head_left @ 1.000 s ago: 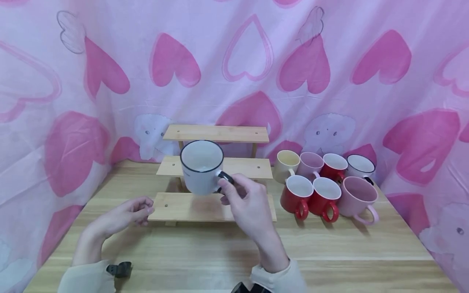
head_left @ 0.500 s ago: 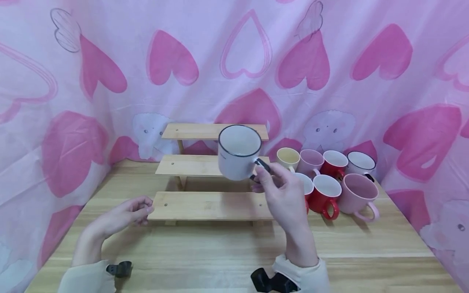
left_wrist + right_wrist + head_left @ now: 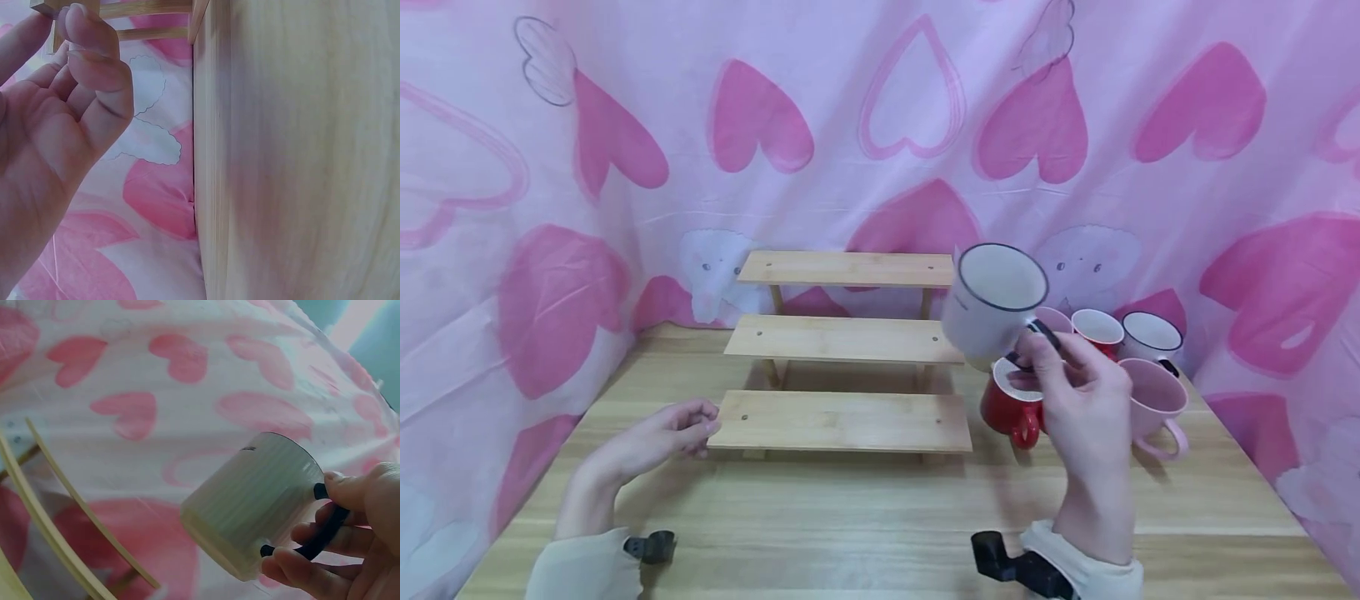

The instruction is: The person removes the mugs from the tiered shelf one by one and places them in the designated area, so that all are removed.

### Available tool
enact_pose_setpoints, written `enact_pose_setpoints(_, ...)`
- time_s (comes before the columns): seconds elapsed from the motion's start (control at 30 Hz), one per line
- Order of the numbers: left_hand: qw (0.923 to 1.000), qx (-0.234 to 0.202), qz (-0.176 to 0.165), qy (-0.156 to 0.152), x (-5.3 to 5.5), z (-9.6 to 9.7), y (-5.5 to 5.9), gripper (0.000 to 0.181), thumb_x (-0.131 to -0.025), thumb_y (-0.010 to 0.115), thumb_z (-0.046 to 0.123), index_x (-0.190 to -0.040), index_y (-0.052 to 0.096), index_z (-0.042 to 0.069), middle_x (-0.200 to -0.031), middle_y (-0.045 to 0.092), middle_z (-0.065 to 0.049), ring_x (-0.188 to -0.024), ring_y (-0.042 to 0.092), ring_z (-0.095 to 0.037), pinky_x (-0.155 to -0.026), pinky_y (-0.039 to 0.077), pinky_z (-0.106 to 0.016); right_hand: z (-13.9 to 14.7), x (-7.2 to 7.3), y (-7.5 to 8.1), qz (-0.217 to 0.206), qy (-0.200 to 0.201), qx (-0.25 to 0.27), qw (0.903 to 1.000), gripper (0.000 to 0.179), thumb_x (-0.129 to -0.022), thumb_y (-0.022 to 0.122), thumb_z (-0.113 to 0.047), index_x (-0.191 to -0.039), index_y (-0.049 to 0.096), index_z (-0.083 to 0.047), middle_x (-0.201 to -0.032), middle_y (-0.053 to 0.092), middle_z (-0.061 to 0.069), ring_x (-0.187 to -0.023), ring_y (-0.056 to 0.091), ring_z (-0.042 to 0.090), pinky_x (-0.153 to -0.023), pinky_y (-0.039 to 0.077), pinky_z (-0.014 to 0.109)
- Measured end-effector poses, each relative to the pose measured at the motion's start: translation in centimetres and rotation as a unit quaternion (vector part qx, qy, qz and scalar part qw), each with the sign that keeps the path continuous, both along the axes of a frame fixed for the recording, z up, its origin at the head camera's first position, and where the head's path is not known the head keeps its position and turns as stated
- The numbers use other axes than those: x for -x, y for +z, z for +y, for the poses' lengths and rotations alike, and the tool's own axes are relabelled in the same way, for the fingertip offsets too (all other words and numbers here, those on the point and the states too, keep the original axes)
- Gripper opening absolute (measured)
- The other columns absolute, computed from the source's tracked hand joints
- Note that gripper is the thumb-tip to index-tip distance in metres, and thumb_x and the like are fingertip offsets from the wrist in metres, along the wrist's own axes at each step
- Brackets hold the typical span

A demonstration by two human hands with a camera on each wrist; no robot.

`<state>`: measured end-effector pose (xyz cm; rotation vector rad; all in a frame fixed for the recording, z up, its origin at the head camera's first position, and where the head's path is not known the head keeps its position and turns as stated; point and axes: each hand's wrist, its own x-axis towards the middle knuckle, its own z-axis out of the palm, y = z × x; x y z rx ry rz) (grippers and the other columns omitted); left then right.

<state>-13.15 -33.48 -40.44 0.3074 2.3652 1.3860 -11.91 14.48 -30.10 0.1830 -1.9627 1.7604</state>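
My right hand [image 3: 1086, 408] pinches the black handle of a white mug [image 3: 981, 312] with a dark rim. The mug hangs in the air right of the shelf, overlapping the cups behind it. In the right wrist view the mug [image 3: 250, 500] leans, with thumb and fingers around its handle [image 3: 328, 534]. At the left end of a three-step wooden shelf [image 3: 842, 421], my left hand [image 3: 655, 442] pinches the lowest board's corner. Its curled fingers [image 3: 100, 72] appear close to the wood in the left wrist view.
Several mugs stand at right, including a red one [image 3: 1000, 408], a large pink one [image 3: 1150, 396] and another white one with a dark rim [image 3: 1152, 333]. A pink heart-print curtain [image 3: 910, 100] encloses the wooden table [image 3: 820, 517].
My right hand has carried the white mug rightward, from over the shelf to in front of the mug group. My left hand stays at the shelf's corner.
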Motion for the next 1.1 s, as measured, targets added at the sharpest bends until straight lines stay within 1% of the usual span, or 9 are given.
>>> enact_pose_setpoints(0.17,1.0000,-0.004,-0.002,-0.003,0.1,-0.2,0.1,0.030,-0.103,0.052,0.025,-0.114,0.048,-0.003,-0.088,0.052,-0.012,-0.086,0.058,-0.029,-0.079,0.053,-0.038,3.2,-0.5,-0.8,0.012,-0.019,0.035,0.9991,0.022,-0.093,0.065,-0.003,-0.111,0.066,0.010,-0.086,0.067,0.014,-0.066,0.070,0.019,-0.064,0.055,0.026)
enact_pose_setpoints(0.3,1.0000,-0.004,-0.005,-0.007,0.1,-0.6,0.4,0.030,-0.103,0.051,0.024,-0.115,0.047,-0.004,-0.089,0.052,-0.012,-0.088,0.058,-0.030,-0.080,0.053,-0.038,5.2,-0.9,-1.6,-0.018,-0.046,0.086,0.9951,0.022,-0.092,0.066,-0.003,-0.109,0.066,0.010,-0.082,0.066,0.015,-0.061,0.069,0.020,-0.060,0.055,0.028)
enact_pose_setpoints(0.43,0.9999,0.005,0.006,-0.011,0.2,-1.1,1.0,0.029,-0.103,0.050,0.023,-0.115,0.047,-0.004,-0.086,0.051,-0.011,-0.087,0.058,-0.031,-0.079,0.052,-0.039,6.8,-1.2,-1.8,-0.050,-0.084,0.137,0.9858,0.027,-0.089,0.071,-0.007,-0.110,0.067,0.009,-0.085,0.068,0.015,-0.062,0.070,0.020,-0.055,0.055,0.030)
enact_pose_setpoints(0.5,0.9999,0.010,0.008,-0.006,0.2,-1.3,1.2,0.029,-0.103,0.051,0.024,-0.114,0.047,-0.003,-0.085,0.050,-0.011,-0.087,0.058,-0.031,-0.079,0.052,-0.038,7.5,-1.3,-1.8,-0.039,-0.100,0.150,0.9828,0.027,-0.088,0.072,-0.007,-0.109,0.067,0.010,-0.085,0.069,0.014,-0.063,0.070,0.019,-0.053,0.054,0.029)
enact_pose_setpoints(0.57,0.9998,0.013,0.012,-0.004,0.2,-1.4,1.3,0.028,-0.103,0.051,0.024,-0.113,0.048,-0.003,-0.085,0.050,-0.011,-0.086,0.058,-0.030,-0.079,0.052,-0.038,8.3,-1.3,-1.8,-0.005,-0.104,0.160,0.9816,0.028,-0.089,0.071,-0.005,-0.109,0.066,0.013,-0.083,0.070,0.014,-0.064,0.070,0.018,-0.054,0.054,0.027)
enact_pose_setpoints(0.7,0.9999,0.013,0.009,-0.001,0.0,-1.4,1.2,0.027,-0.103,0.051,0.024,-0.111,0.048,-0.002,-0.087,0.049,-0.010,-0.085,0.057,-0.027,-0.078,0.052,-0.036,9.9,-1.3,-2.3,0.067,-0.095,0.178,0.9772,0.028,-0.089,0.067,0.001,-0.108,0.061,0.021,-0.083,0.070,0.016,-0.067,0.070,0.018,-0.064,0.055,0.026)
enact_pose_setpoints(0.9,0.9998,-0.015,0.002,-0.010,0.1,-1.0,0.9,0.029,-0.103,0.051,0.021,-0.115,0.047,-0.005,-0.084,0.049,-0.009,-0.085,0.057,-0.026,-0.081,0.053,-0.039,13.3,-1.3,-3.3,0.049,-0.112,0.216,0.9687,0.029,-0.087,0.070,-0.001,-0.108,0.063,0.018,-0.082,0.068,0.017,-0.071,0.069,0.021,-0.063,0.054,0.026)
enact_pose_setpoints(1.0,0.9997,-0.021,0.004,-0.014,0.2,-0.7,0.8,0.029,-0.103,0.050,0.020,-0.116,0.046,-0.006,-0.085,0.050,-0.010,-0.085,0.057,-0.027,-0.081,0.053,-0.041,15.2,-0.9,-3.8,0.040,-0.094,0.257,0.9609,0.028,-0.088,0.066,0.002,-0.110,0.061,0.019,-0.079,0.066,0.018,-0.071,0.070,0.023,-0.059,0.055,0.029)
enact_pose_setpoints(1.1,0.9998,-0.020,-0.002,-0.007,0.2,-0.5,0.6,0.030,-0.103,0.051,0.021,-0.116,0.047,-0.005,-0.086,0.050,-0.011,-0.086,0.057,-0.027,-0.082,0.053,-0.041,17.1,-0.5,-4.4,0.042,-0.069,0.275,0.9580,0.025,-0.091,0.061,0.002,-0.109,0.060,0.018,-0.077,0.065,0.018,-0.068,0.071,0.021,-0.057,0.055,0.029)
